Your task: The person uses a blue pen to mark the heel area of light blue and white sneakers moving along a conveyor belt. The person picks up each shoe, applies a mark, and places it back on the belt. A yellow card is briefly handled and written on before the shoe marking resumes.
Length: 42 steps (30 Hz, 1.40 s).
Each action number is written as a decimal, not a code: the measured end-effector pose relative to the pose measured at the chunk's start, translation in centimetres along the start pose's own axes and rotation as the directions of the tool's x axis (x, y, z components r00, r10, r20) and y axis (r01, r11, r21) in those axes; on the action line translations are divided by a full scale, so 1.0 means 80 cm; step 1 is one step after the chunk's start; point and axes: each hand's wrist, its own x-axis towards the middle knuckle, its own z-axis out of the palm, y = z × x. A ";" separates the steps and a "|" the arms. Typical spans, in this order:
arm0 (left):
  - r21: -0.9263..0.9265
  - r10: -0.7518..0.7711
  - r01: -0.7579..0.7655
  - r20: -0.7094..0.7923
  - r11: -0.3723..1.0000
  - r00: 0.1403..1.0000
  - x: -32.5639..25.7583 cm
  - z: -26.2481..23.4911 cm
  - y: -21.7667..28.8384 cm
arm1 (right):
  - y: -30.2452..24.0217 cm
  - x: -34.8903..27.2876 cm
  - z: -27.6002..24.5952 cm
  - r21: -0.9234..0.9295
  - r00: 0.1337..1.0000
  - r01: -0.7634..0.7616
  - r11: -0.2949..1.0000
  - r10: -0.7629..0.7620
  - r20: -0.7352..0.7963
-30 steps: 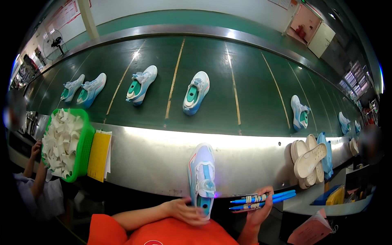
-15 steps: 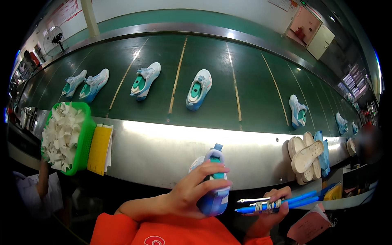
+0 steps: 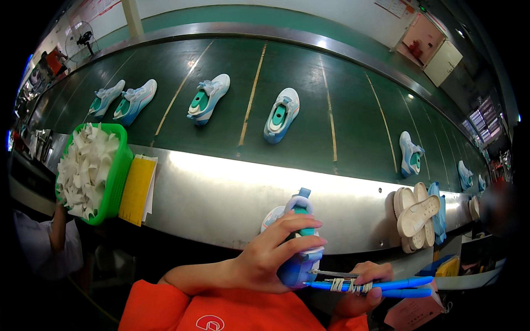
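My left hand [image 3: 270,254] is closed around a blue and white sneaker [image 3: 305,263] with a green insert in its opening, held in front of my body at the metal edge. In my right hand [image 3: 361,284] is a bundle of blue pens [image 3: 406,283] and a thin metal tool [image 3: 337,273], bound together with pale bands. The bundle's tips reach the sneaker's lower side; whether they touch it I cannot tell. Fingers hide part of the sneaker's opening. Another white shoe part [image 3: 270,216] shows just behind it.
Several similar sneakers [image 3: 281,116] stand on the green conveyor belt [image 3: 309,71]. A green basket [image 3: 118,182] of white paper pieces and a yellow booklet [image 3: 137,190] are at left. Beige soles [image 3: 417,218] are stacked on the metal ledge [image 3: 210,204] at right. Another person's arm [image 3: 58,229] shows at far left.
My right hand has brought the pen bundle leftward to the sneaker's side. My left hand and the sneaker sit slightly further right in view, and the whole view has shifted a little.
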 end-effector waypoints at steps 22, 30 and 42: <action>-0.019 0.000 -0.001 -0.010 1.000 1.000 -0.003 -0.015 -0.001 | 0.005 -0.006 0.009 0.057 0.996 0.080 0.995 -0.083 0.039; 0.024 0.022 -0.021 -0.007 0.999 1.000 -0.004 -0.022 -0.001 | 0.004 -0.003 0.010 0.077 0.991 0.067 0.995 -0.076 0.114; 0.004 0.019 -0.019 -0.001 1.000 1.000 -0.005 -0.029 0.001 | 0.001 -0.007 0.016 0.010 0.995 0.074 0.997 -0.075 0.068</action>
